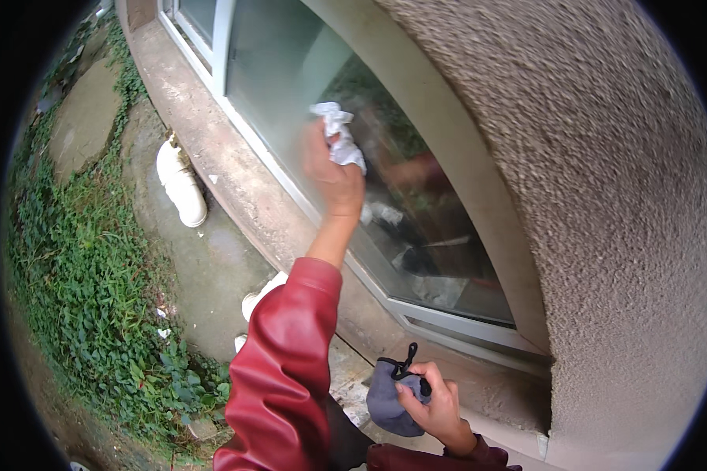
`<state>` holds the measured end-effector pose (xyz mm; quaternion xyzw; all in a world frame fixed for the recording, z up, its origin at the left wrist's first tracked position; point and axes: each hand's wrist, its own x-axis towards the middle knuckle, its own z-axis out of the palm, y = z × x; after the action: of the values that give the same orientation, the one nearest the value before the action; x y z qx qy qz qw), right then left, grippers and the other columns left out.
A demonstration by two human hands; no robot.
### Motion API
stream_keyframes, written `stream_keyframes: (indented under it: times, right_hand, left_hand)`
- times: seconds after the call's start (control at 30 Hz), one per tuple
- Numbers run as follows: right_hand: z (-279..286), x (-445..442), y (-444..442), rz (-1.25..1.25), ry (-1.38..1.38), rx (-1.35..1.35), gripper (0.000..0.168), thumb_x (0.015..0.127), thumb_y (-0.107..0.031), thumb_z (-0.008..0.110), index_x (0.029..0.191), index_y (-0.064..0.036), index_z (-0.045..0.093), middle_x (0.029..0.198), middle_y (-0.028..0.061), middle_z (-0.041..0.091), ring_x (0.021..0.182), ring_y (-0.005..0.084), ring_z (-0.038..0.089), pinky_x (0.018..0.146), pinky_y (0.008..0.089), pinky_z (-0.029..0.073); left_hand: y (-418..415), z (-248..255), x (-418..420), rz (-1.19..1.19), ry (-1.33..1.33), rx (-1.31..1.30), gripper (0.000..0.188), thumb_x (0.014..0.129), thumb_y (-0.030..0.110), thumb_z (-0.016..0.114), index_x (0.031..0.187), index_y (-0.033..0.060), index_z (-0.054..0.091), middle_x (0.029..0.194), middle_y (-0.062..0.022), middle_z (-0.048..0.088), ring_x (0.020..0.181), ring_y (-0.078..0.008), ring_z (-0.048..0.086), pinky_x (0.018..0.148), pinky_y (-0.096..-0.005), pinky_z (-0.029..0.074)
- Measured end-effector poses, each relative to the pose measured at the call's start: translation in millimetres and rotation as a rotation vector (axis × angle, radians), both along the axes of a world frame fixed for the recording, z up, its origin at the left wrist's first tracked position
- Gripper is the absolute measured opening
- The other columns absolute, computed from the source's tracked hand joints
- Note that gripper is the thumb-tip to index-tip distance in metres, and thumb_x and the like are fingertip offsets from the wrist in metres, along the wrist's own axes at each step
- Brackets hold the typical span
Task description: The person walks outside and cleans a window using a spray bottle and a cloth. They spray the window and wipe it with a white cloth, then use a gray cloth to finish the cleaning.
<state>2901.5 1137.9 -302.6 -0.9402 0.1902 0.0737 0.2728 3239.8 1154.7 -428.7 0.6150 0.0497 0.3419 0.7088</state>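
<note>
My left hand (333,171), blurred, is closed around a crumpled white cloth or tissue (344,138) at the window glass (271,76). Its red leather-like sleeve runs up from the lower middle. The pane looks hazy at the upper left and darker at the right, where it reflects a hand and other shapes. Low in the view, my right hand (439,406) grips a grey fabric pouch (389,403) with black cord and trim, its thumb and fingers pinching the upper part. The pouch hangs beside the lower corner of the window frame.
A stone ledge (212,138) runs under the white window frame (259,147). Rough textured wall (595,176) stands at the right. Left lie a concrete path (212,294), leafy plants (106,282) and a white object (179,185) of unclear kind. Part of a white shoe (265,294) shows beside the sleeve.
</note>
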Motion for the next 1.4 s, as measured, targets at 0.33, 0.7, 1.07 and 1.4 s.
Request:
stream_keyframes:
  times: [0.33, 0.7, 1.07, 1.4]
  right_hand:
    - [12, -1, 21, -0.024, -0.023, 0.056, 0.033, 0.084, -0.012, 0.078, 0.110, -0.001, 0.061, 0.085, 0.0141, 0.070, 0.072, 0.0218, 0.073, 0.065, 0.0309, 0.055]
    - [10, 110, -16, -0.044, -0.200, -0.326, 0.072, 0.094, -0.024, 0.065, 0.156, -0.013, 0.029, 0.068, 0.0207, 0.065, 0.054, 0.0404, 0.060, 0.052, 0.0462, 0.046]
    - [0, -3, -43, -0.258, -0.049, -0.558, 0.093, 0.094, -0.025, 0.066, 0.162, -0.011, 0.004, 0.053, 0.0179, 0.056, 0.048, 0.0414, 0.058, 0.047, 0.0480, 0.044]
    - [8, -53, -58, -0.253, -0.235, -0.380, 0.082, 0.092, -0.015, 0.065, 0.160, -0.009, 0.019, 0.131, 0.0283, 0.060, 0.077, 0.0395, 0.070, 0.068, 0.0394, 0.054]
  left_hand:
    - [5, -10, 2, -0.065, 0.292, -0.131, 0.016, 0.091, -0.005, 0.050, 0.106, -0.0024, 0.056, 0.092, -0.0172, 0.064, 0.086, -0.0280, 0.063, 0.080, -0.0385, 0.049]
    - [25, 14, -109, -0.682, -0.202, 0.255, 0.024, 0.079, -0.009, 0.060, 0.101, 0.0008, 0.059, 0.092, -0.0156, 0.056, 0.085, -0.0379, 0.060, 0.072, -0.0450, 0.049]
    - [-27, 23, -182, -0.692, 0.027, -0.097, 0.016, 0.088, -0.007, 0.059, 0.103, -0.0010, 0.059, 0.091, -0.0157, 0.060, 0.074, -0.0325, 0.062, 0.065, -0.0378, 0.051]
    - [-53, 28, -259, -0.893, -0.199, 0.139, 0.023, 0.078, -0.003, 0.064, 0.099, 0.0035, 0.059, 0.096, -0.0122, 0.056, 0.091, -0.0344, 0.061, 0.076, -0.0457, 0.054]
